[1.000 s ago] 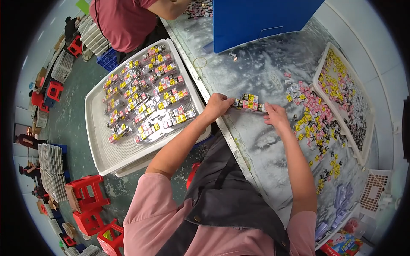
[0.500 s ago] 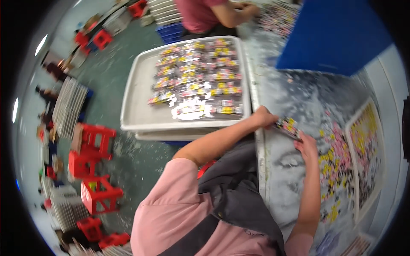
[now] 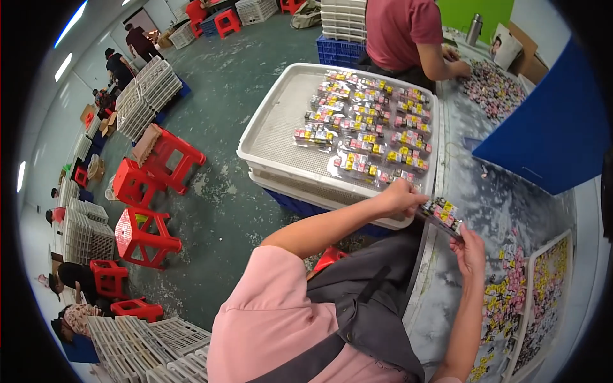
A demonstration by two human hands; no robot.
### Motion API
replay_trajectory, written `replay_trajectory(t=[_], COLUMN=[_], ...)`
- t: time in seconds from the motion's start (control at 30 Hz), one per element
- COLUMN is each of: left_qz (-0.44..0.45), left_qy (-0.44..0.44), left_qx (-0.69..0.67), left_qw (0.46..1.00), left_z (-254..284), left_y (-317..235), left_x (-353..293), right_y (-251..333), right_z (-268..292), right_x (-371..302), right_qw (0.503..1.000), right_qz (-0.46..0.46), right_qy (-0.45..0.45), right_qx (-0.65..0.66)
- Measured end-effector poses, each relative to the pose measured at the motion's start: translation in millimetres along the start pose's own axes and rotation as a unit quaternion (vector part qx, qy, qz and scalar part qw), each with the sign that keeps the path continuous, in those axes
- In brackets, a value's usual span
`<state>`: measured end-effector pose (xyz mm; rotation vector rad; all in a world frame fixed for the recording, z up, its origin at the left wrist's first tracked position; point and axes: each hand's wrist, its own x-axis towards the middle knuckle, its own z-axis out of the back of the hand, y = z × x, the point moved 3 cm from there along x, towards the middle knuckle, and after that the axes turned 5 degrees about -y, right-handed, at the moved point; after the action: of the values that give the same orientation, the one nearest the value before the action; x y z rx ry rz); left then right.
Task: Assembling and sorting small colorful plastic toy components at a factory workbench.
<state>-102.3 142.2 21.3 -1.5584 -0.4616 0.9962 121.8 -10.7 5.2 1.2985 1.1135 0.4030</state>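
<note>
Between my two hands is a narrow clear plastic pack point(image 3: 444, 216) filled with small pink, yellow, black and white pieces. My left hand point(image 3: 403, 198) pinches its far end, close to the tray's near right corner. My right hand point(image 3: 470, 250) grips the other end over the worktable, fingers closed. A white mesh tray point(image 3: 271, 131) stands to the left of the table, with rows of similar clear packs point(image 3: 367, 140) lying in it. Loose pink, yellow and black pieces point(image 3: 504, 300) are spread on the table to the right of my right hand.
A white-rimmed tray of loose pieces point(image 3: 543, 287) leans at the right. A blue panel point(image 3: 555, 127) stands across the table point(image 3: 440, 274). Beyond it, a co-worker point(image 3: 405, 38) sits by more pieces. Red stools point(image 3: 150, 236) and stacked white crates point(image 3: 150, 96) occupy the floor at left.
The view has turned left, so the tray and table appear farther right and lower. Both hands still hold the pack, now nearer the tray's corner in the picture.
</note>
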Motion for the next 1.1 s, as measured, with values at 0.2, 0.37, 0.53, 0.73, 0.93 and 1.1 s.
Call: replay_trajectory(t=[0.2,0.37,0.53,0.73,0.93,1.1], left_qz=[-0.02,-0.019,0.007,0.043,0.073,0.077], left_qy=[-0.062,-0.143,-0.159,-0.174,-0.15,-0.14], left_qx=[-0.033,-0.052,-0.094,-0.079,-0.034,-0.006], left_qw=[0.997,0.988,0.983,0.981,0.985,0.987], left_z=[144,261,338,389,409,399], left_y=[0,6,46,81,102,119], left_x=[-36,-69,-71,-62,-53,-48], right_y=[12,-12,-40,-64,-95,-93], right_z=[-152,-278,-356,-413,-426,-428], right_x=[-3,15,34,47,65,55], right_qw=[0.992,0.984,0.978,0.973,0.965,0.948], right_qz=[0.021,0.004,-0.035,-0.052,-0.067,-0.071], right_qy=[0.118,0.16,0.174,0.162,0.169,0.197], right_qx=[-0.035,-0.077,-0.108,-0.156,-0.19,-0.238])
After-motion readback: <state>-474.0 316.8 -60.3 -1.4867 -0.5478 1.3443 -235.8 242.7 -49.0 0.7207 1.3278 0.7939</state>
